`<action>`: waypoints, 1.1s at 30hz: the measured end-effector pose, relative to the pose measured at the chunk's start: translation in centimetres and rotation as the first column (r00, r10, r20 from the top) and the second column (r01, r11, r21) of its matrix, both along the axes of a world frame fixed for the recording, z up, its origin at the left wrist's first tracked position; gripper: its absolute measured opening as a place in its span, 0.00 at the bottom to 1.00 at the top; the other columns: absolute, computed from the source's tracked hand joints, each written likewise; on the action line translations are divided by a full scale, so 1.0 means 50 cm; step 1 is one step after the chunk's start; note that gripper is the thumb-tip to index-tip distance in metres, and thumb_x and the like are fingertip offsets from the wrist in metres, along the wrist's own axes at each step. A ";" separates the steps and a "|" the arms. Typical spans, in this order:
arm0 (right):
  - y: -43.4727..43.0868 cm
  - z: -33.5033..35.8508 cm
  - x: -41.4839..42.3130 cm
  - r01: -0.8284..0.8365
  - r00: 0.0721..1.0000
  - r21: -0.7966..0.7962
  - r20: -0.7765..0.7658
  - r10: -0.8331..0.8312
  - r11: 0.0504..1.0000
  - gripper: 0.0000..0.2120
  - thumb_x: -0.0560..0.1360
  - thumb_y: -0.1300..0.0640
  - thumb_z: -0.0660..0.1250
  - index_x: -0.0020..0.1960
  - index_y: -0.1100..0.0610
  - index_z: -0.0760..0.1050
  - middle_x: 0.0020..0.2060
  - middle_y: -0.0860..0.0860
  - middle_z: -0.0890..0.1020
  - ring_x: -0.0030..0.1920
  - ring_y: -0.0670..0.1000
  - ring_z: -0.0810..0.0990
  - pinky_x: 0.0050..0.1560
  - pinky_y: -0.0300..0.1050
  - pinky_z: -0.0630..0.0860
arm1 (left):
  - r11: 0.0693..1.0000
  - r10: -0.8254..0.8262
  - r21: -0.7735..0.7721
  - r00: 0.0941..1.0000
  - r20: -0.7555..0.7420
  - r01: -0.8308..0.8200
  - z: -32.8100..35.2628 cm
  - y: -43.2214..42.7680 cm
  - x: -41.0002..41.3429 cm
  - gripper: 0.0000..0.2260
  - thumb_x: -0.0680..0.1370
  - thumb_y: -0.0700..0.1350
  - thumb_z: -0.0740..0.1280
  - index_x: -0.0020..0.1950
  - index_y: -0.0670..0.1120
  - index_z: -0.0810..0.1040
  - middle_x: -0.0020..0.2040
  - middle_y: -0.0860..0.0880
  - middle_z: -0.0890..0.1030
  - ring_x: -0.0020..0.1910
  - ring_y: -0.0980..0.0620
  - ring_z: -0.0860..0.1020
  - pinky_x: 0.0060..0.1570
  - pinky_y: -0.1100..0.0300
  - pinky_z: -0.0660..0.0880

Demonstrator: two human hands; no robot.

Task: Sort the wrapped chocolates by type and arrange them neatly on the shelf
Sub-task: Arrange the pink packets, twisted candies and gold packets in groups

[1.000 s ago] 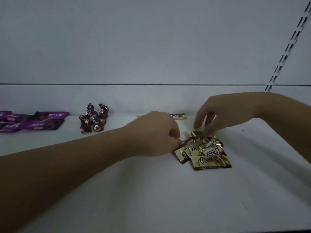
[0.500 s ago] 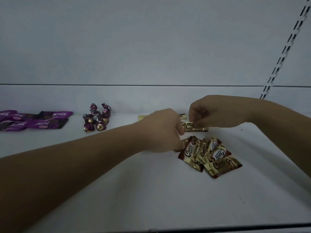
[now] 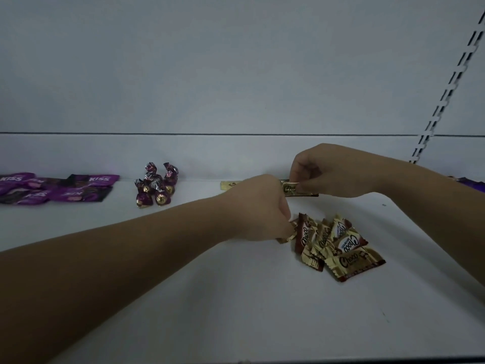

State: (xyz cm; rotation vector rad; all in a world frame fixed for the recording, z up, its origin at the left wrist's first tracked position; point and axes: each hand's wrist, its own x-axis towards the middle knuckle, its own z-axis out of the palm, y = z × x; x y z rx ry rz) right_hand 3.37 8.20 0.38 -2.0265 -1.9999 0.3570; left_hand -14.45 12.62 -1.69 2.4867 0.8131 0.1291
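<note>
Choco packets (image 3: 354, 261): about six in a heap, one apiece in pinch of left hand (image 3: 259, 208) and right hand (image 3: 328, 169).

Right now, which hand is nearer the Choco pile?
Left. The left hand pinches a wrapper at the Choco pile's left edge; the right hand holds a Choco bar farther back, clear of it.

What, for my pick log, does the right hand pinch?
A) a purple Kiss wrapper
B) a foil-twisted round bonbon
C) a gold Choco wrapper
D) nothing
C: the right hand pinches a gold Choco wrapper by its end, lifted clear of the Choco pile lying on the shelf.
</note>
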 end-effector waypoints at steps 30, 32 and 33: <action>-0.005 -0.040 -0.002 0.029 1.000 0.027 0.011 -0.029 0.999 0.08 0.75 0.50 0.68 0.53 0.46 0.79 0.38 0.46 0.82 0.40 0.48 0.80 0.45 0.47 0.76 | 0.900 -0.102 0.426 0.995 0.000 0.092 -0.017 0.023 -0.049 0.10 0.75 0.53 0.65 0.50 0.53 0.84 0.45 0.54 0.82 0.44 0.55 0.78 0.44 0.60 0.75; -0.006 -0.040 -0.002 0.026 0.999 0.032 0.043 -0.028 0.999 0.10 0.73 0.48 0.69 0.55 0.44 0.78 0.40 0.42 0.80 0.41 0.45 0.78 0.45 0.44 0.76 | 0.912 -0.040 0.407 0.999 -0.029 0.048 -0.010 0.044 -0.059 0.09 0.74 0.54 0.66 0.48 0.52 0.83 0.43 0.55 0.83 0.42 0.56 0.79 0.40 0.63 0.73; -0.005 -0.041 -0.003 0.023 0.999 0.033 0.048 -0.024 0.999 0.11 0.73 0.48 0.70 0.55 0.43 0.78 0.41 0.41 0.79 0.43 0.44 0.78 0.46 0.43 0.76 | 0.931 -0.003 0.365 0.999 -0.038 0.017 -0.006 0.057 -0.064 0.09 0.73 0.54 0.67 0.48 0.52 0.83 0.42 0.54 0.83 0.41 0.56 0.79 0.39 0.65 0.72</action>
